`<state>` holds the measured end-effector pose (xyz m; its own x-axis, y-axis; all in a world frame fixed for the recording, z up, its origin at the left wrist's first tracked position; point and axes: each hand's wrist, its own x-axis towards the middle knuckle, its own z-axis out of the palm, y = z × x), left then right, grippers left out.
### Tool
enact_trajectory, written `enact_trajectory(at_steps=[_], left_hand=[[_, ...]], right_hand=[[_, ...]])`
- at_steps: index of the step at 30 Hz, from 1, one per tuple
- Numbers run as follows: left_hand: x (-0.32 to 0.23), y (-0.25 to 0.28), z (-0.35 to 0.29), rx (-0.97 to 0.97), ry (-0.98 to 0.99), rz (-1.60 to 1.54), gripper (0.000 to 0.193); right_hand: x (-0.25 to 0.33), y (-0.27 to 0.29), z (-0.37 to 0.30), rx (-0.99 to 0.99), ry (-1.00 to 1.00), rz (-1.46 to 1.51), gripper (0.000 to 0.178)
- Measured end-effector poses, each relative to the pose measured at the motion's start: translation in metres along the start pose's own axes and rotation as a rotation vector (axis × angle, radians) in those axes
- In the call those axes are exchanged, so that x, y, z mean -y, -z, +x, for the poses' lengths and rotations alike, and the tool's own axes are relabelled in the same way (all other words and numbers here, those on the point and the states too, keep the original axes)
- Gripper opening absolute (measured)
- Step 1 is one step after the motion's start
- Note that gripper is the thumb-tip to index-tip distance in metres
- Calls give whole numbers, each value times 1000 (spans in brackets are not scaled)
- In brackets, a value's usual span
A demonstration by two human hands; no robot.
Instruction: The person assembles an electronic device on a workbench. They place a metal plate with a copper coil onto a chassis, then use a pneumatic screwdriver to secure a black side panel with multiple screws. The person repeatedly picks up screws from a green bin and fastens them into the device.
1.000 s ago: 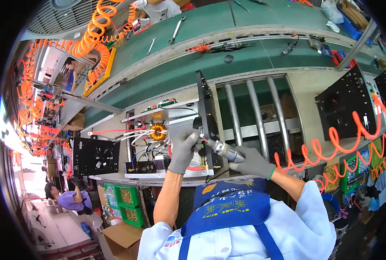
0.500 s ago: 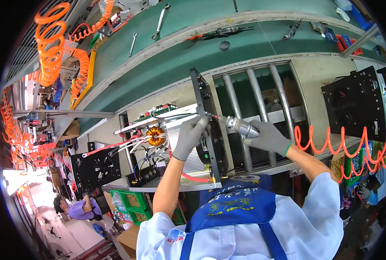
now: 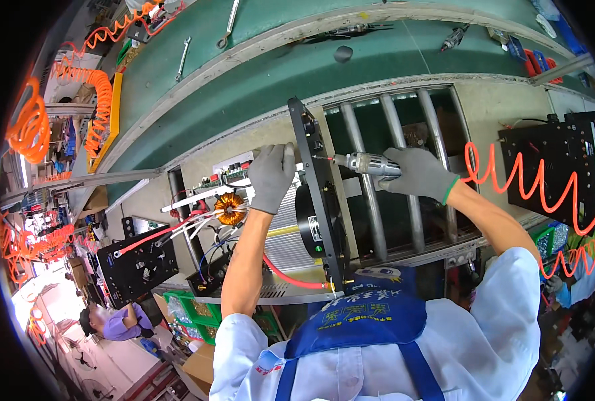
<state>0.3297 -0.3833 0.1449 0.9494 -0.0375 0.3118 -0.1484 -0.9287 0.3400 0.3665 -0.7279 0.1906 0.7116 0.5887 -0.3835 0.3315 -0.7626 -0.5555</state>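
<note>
The long green work surface (image 3: 391,61) is being fronted by a line where metal rollers (image 3: 372,217) are being left exposed. To the left of these rollers, the open electrical unit (image 3: 291,247) is being supported in front of the person. It is being judged heavy and stiff, so the metal frame is being favoured as a hold over the wiring. One side is being closed off by an upright black panel (image 3: 319,180), which is being taken as rigid and best grasped at its edges.

The panel is being flanked by both gloved hands. The right hand (image 3: 421,175) is being kept wrapped round the rear of a power screwdriver (image 3: 372,164), fingers curled firmly on it. The left hand (image 3: 272,177) is being held over the unit, fingertips near the panel's upper part; whether anything is being pinched cannot be told.

The screwdriver is being judged solid, fairly weighty and smooth, best gripped round its body; a springy pull is being expected from the coiled hose (image 3: 527,196). The copper-coloured coil (image 3: 230,209) is being rated fragile. The slim bit (image 3: 324,158) is being pointed at the panel; contact cannot be made out.
</note>
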Motion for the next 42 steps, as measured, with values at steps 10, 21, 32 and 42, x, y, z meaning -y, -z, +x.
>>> enact_trajectory(at_steps=[10,21,32,42], left_hand=[[-1,-4,-1,-38,-17,26,23],[4,-5,-3,-21,-15,18,21],[5,-5,-5,-23,-26,44,19],[5,-6,-3,-38,-34,37,18]], right_hand=[[-18,56,65,104,192,-333,53],[-21,43,80,116,222,-303,41],[-19,40,77,118,201,-272,40],[-23,35,76,78,231,-244,44]])
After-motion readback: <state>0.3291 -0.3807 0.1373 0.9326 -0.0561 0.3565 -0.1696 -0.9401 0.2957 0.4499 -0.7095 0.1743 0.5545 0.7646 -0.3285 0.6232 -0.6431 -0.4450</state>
